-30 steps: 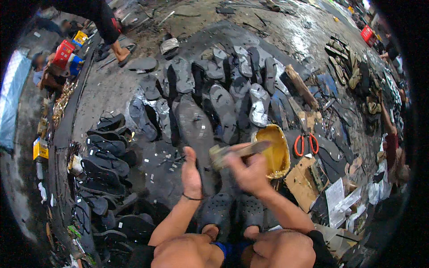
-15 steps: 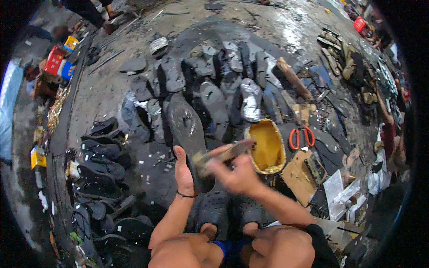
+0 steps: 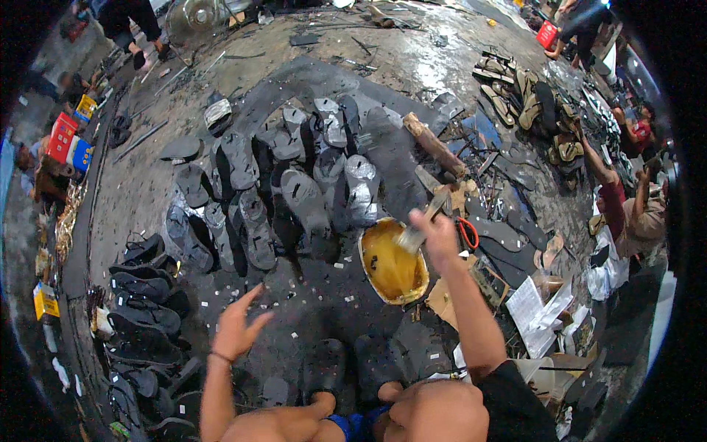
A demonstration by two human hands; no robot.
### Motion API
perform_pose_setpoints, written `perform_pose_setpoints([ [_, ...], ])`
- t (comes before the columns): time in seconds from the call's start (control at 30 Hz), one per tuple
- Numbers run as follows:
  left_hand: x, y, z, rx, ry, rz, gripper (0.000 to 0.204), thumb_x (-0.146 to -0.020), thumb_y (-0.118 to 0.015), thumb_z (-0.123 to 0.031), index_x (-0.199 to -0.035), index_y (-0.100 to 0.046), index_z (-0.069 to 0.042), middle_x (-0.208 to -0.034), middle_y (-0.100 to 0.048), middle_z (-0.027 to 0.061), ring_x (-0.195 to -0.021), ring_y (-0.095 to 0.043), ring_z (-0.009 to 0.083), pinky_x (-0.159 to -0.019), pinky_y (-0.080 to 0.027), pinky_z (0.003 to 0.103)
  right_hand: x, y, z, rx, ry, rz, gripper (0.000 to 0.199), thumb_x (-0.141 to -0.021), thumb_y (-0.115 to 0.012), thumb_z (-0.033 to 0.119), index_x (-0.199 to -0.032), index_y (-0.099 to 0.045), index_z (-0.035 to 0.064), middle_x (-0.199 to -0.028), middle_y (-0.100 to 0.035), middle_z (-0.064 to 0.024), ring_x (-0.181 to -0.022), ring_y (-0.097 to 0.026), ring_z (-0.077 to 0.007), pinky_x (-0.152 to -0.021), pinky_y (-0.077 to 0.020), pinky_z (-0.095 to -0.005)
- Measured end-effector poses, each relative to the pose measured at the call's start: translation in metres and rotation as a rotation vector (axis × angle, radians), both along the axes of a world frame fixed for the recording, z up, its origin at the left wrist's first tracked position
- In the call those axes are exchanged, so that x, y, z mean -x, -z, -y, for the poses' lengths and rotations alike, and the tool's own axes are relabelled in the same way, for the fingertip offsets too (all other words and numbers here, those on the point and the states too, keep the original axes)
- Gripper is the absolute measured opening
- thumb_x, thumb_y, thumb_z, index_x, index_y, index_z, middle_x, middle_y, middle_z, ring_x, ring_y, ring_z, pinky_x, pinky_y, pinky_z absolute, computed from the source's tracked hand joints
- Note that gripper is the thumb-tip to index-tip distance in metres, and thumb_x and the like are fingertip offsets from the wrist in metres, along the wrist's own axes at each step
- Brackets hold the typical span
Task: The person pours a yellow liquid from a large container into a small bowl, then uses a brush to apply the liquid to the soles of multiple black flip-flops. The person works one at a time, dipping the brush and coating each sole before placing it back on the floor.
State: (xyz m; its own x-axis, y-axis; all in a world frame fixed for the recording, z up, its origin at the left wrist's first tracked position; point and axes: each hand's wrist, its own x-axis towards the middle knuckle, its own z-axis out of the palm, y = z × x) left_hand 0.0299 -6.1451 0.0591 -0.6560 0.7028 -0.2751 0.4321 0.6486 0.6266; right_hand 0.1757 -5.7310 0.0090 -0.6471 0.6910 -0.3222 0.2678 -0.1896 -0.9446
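Far to my left, a red box (image 3: 62, 138) bears pale marks, and nearer stands a yellow box (image 3: 46, 302); the print on both is too small for me to read. Inward from them, dark sandals (image 3: 143, 283) lie in an overlapping row, a few with small white labels (image 3: 182, 409), again too tiny to make out. My left hand (image 3: 234, 331) holds nothing, its fingers (image 3: 252, 295) spread open above the dark mat (image 3: 317, 295). Beyond it, grey soles (image 3: 303, 200) lie in rough rows, some with silvery patches. The tub (image 3: 401, 300) of yellow paste (image 3: 394, 272) sits right of that hand, well apart from it. Over the tub's right side is the brush (image 3: 410, 240), bristles slanting down to the left; I can't tell whether they touch the paste. My right hand (image 3: 442, 241) has its fingers closed around the brush's handle. Just beside it show the orange handles of scissors (image 3: 469, 233). Farther right, white sheets of paper (image 3: 532, 309) carry faint lines I can't read.
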Motion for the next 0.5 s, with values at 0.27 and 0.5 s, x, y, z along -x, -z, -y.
perform_pose_setpoints([
  [0.27,0.003,0.07,0.231,1.406,-0.053,-0.036,0.035,-0.091,-0.063,-0.033,-0.119,-0.067,-0.012,-0.13,-0.063,0.0108,-0.123,-0.057,0.0298,-0.101,-0.046,0.044,0.038,0.079,-0.089,-0.444,-0.134,0.513,0.043,-0.089,-0.069,0.038,-0.105,-0.065,-0.0017,-0.084,-0.066,-0.0113,-0.075,-0.062,-0.0187,-0.069,-0.049,-0.0368],
  [0.5,0.004,0.018,0.189,1.321,-0.081,-0.254,0.021,-0.094,-0.057,-0.02,-0.105,-0.07,-0.006,-0.117,-0.067,0.0106,-0.105,-0.067,0.0284,-0.083,-0.057,0.038,0.011,-0.022,-0.02,-0.802,-0.506,0.322,0.029,-0.088,-0.063,0.029,-0.105,-0.069,0.0057,-0.094,-0.071,-0.0206,-0.089,-0.069,-0.0377,-0.078,-0.0541,-0.0463],
])
